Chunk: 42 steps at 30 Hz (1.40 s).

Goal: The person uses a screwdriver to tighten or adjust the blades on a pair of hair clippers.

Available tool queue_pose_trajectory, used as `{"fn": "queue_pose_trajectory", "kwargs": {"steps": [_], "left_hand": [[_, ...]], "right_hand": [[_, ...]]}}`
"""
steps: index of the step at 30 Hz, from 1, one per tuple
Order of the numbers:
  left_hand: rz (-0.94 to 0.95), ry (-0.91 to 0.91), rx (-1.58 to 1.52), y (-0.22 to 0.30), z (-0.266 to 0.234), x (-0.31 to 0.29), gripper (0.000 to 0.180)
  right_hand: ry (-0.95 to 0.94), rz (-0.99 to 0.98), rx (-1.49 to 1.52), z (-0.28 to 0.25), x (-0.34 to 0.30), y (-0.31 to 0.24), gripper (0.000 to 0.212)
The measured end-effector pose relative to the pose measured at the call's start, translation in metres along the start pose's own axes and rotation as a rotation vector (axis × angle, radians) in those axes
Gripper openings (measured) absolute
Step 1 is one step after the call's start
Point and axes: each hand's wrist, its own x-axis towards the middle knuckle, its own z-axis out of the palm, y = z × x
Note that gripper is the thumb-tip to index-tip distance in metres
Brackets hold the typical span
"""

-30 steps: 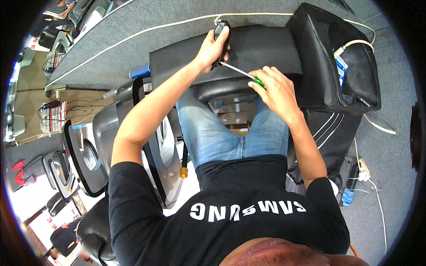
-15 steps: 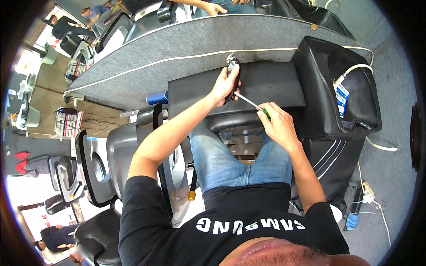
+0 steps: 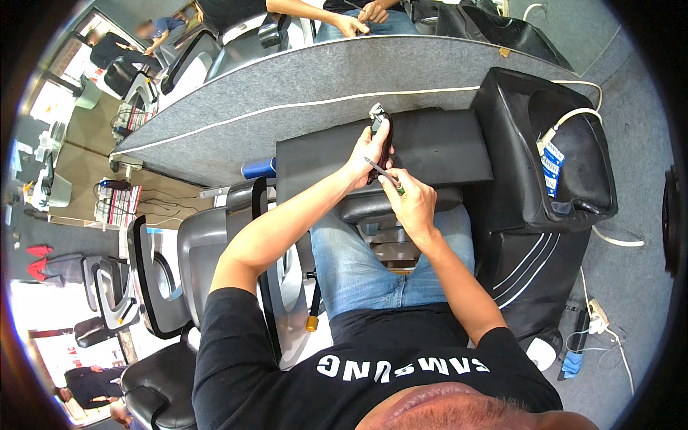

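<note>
My left hand (image 3: 360,159) is wrapped round a black hair clipper (image 3: 388,147), its silver blade head pointing up and away from me. My thumb lies along the clipper's body. In my right hand (image 3: 416,206) is a screwdriver (image 3: 383,170) with a green handle, mostly covered by my fingers. Its metal shaft slants up to the left, across the clipper's lower end, with the tip close to my left palm. Whether the tip touches anything, I cannot tell. Both hands are above a black padded bench (image 3: 444,147), in front of my knees.
A black padded seat (image 3: 494,172) at the right bears a blue and white packet (image 3: 550,168) and a white cable plug. A blue cylinder (image 3: 259,168) lies left of the bench. Barber chairs (image 3: 204,244) stand at the left. A grey panel (image 3: 322,89) rises beyond, with a white cable along it.
My right hand has moved left with the screwdriver, whose shaft now crosses the clipper's lower end toward my left palm. The clipper stays in my left hand. The whole view has shifted slightly.
</note>
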Motion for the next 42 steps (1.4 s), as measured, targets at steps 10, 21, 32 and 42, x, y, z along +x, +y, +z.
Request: {"fn": "queue_pose_trajectory", "kwargs": {"steps": [10,21,32,42], "left_hand": [[0.002,0.056,0.015,-0.004,0.002,0.003,0.053],[0.048,0.047,0.027,-0.007,0.0,0.005,0.052],[0.162,0.113,0.07,-0.007,0.004,-0.002,0.049],[0.286,0.234,0.098,-0.008,0.007,-0.003,0.045]], "right_hand": [[0.057,-0.064,0.064,0.005,0.002,0.001,0.019],[0.065,-0.029,0.077,0.011,0.002,0.003,0.017],[-0.059,0.18,0.045,0.011,0.008,0.001,0.018],[-0.089,0.559,0.376,0.026,0.011,0.012,0.021]]}}
